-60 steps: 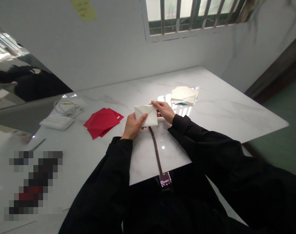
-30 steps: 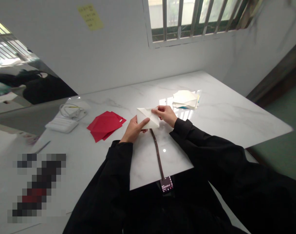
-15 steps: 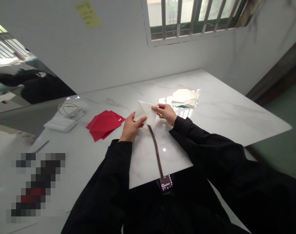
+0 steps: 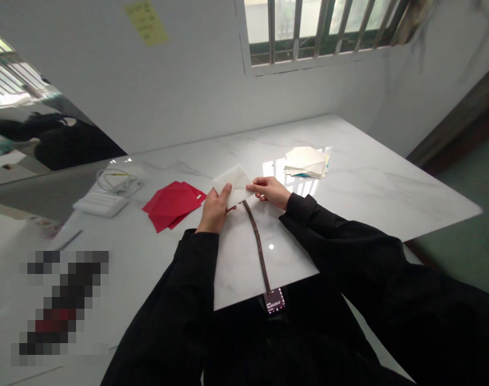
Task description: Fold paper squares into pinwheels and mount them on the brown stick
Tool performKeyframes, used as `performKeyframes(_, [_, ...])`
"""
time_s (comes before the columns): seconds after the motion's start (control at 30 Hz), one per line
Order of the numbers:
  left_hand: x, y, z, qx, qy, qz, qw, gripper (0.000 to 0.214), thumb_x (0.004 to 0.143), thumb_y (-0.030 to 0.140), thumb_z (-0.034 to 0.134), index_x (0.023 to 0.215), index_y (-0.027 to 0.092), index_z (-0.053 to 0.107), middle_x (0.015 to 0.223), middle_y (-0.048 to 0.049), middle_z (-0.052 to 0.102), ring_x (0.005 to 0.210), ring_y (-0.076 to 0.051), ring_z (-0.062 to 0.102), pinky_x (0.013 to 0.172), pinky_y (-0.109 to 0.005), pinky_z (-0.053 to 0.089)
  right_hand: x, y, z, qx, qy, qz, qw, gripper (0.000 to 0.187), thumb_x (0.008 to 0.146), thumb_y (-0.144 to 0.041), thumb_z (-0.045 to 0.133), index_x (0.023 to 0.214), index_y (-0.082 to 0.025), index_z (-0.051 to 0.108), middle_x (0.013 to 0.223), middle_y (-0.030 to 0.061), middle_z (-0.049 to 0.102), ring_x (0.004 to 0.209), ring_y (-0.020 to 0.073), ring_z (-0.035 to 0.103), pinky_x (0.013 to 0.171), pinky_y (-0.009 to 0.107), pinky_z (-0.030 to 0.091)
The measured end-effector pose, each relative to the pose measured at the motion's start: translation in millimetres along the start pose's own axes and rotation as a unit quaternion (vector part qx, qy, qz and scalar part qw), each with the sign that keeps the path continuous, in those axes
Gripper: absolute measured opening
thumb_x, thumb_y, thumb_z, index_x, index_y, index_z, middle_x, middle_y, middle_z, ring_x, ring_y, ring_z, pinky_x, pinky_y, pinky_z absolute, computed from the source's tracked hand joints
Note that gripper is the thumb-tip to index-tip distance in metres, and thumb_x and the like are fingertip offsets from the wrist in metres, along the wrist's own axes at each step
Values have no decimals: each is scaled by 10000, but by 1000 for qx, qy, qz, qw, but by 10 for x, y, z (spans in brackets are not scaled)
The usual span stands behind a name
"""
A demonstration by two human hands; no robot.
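A cream envelope (image 4: 236,179) is held over the white marble table (image 4: 365,187), tilted like a diamond. My left hand (image 4: 214,209) pinches its lower left edge with the thumb on top. My right hand (image 4: 271,191) pinches its right corner between thumb and fingers. A dark brown strap (image 4: 257,244) runs from under the envelope toward my body, ending at a small device with a lit screen (image 4: 275,301). Both arms wear black sleeves.
A fan of red envelopes (image 4: 171,202) lies left of my hands. A pile of cream envelopes (image 4: 306,161) sits to the back right. A white power strip (image 4: 98,203) and coiled cable (image 4: 116,182) lie far left. A barred window (image 4: 320,27) is in the wall behind.
The envelope has been turned from lying level to a tilted diamond and shifted a little left. My left thumb now rests on top of it; my right hand has dropped to its right corner.
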State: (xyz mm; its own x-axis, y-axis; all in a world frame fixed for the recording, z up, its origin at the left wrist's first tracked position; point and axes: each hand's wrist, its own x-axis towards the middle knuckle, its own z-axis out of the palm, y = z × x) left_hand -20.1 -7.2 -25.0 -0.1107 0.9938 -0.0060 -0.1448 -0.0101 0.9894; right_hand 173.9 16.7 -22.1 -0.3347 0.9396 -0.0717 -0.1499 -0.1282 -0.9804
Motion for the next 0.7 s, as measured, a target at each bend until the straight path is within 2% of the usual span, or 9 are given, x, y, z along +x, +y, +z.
performKeyframes(0.1, [-75, 115, 31, -32, -27, -22, 999, 438, 868, 399, 813, 1244, 203, 700, 1196, -82, 784, 966, -212, 765, 615, -219, 591, 8, 7, -20, 0, 12, -4, 1000, 349, 769, -398, 901, 791, -169, 639, 718, -37, 583, 594, 66, 473, 524, 194, 338])
performKeyframes(0.2, [-102, 183, 23, -52, -36, -27, 998, 428, 852, 362, 809, 1241, 219, 705, 1200, -58, 780, 971, -188, 760, 633, -202, 595, 16, 18, -32, 0, 17, -5, 1000, 379, 760, -432, 903, 788, -171, 629, 739, -29, 602, 606, 69, 473, 529, 202, 339])
performKeyframes(0.33, [-67, 148, -13, -49, -23, -25, 998, 466, 787, 357, 867, 1204, 201, 731, 1123, -48, 797, 858, -160, 750, 589, -181, 566, 21, 32, -27, 1, 10, -2, 1000, 409, 739, -456, 906, 780, -171, 616, 741, -24, 607, 614, 71, 466, 530, 209, 320])
performKeyframes(0.47, [-35, 77, -31, -57, -22, -8, 998, 486, 747, 345, 919, 1163, 166, 743, 1119, -83, 812, 925, -198, 772, 676, -225, 608, 26, 51, -25, -6, 5, -6, 1000, 443, 705, -482, 919, 766, -177, 603, 725, -27, 597, 617, 76, 462, 535, 217, 318])
performKeyframes(0.57, [-26, 52, -39, -60, -22, -5, 998, 467, 780, 362, 921, 1154, 146, 744, 1106, -104, 816, 948, -216, 780, 713, -247, 624, 36, 67, -36, -14, 8, -11, 1000, 452, 702, -498, 914, 759, -182, 596, 715, -30, 588, 617, 81, 467, 538, 221, 322])
performKeyframes(0.7, [-16, 58, -44, -50, 1, -32, 998, 398, 901, 430, 850, 1173, 158, 747, 1015, -75, 802, 774, -163, 750, 554, -201, 566, 43, 74, -47, -22, 12, -13, 1000, 465, 693, -523, 909, 754, -188, 592, 709, -34, 576, 619, 86, 473, 538, 228, 324])
